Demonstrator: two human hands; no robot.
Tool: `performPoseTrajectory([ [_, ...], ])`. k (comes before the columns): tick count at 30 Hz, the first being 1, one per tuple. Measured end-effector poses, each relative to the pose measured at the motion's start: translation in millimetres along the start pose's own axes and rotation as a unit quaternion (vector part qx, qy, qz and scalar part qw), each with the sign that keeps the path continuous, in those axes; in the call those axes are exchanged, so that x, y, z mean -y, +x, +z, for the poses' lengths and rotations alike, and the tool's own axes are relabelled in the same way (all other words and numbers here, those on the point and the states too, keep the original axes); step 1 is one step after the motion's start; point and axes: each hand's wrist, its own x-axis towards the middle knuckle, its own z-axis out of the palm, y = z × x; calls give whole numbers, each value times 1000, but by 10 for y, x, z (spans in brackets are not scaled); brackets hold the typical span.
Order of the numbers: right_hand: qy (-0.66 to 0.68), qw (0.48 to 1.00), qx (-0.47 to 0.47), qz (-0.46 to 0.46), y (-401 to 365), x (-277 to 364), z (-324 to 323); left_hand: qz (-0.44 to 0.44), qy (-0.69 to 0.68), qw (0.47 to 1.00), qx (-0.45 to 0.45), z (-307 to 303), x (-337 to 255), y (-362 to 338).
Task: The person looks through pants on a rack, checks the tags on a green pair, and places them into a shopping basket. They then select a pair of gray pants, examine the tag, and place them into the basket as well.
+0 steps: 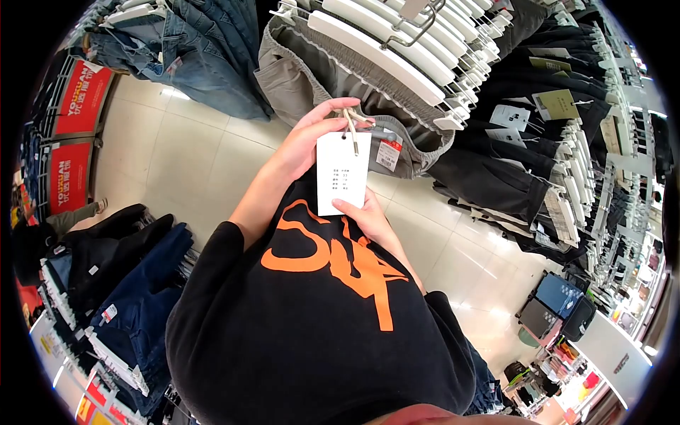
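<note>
A white hang tag (pixel 343 173) with small printed lines faces me in front of my chest. My left hand (pixel 306 138) pinches the light cord (pixel 351 122) at its top, fingers closed. Lower down, my right hand (pixel 368 218) grips the tag's bottom edge, its thumb lying on the printed face. Just beyond the hands hang grey trousers (pixel 290 81) with an elastic waistband, on a white hanger (pixel 375 57). A red-and-white price label (pixel 388 152) is at the waistband, right of the hang tag.
Several white hangers (pixel 453 42) continue behind the grey trousers. Blue jeans (pixel 191 57) hang at the upper left, black trousers (pixel 496 166) at the right. More dark clothing (pixel 142 290) is on a rack at the lower left. Red signs (pixel 71 177) stand beside the tiled floor (pixel 170 156).
</note>
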Motion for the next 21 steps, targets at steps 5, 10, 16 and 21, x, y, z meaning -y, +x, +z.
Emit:
performPoseTrajectory([
  [5, -44, 999, 24, 17, 21, 8, 11, -35, -29, 997, -62, -122, 24, 36],
  [10, -42, 997, 52, 49, 40, 21, 29, -83, 50, 993, -65, -293, 81, -1],
  [16, -36, 996, 39, 77, 93, -46, 27, -40, 169, 981, -90, -413, 86, -61],
  [21, -27, 993, 48, 102, 109, -29, 58, -74, 177, 979, -74, -526, 42, -99],
])
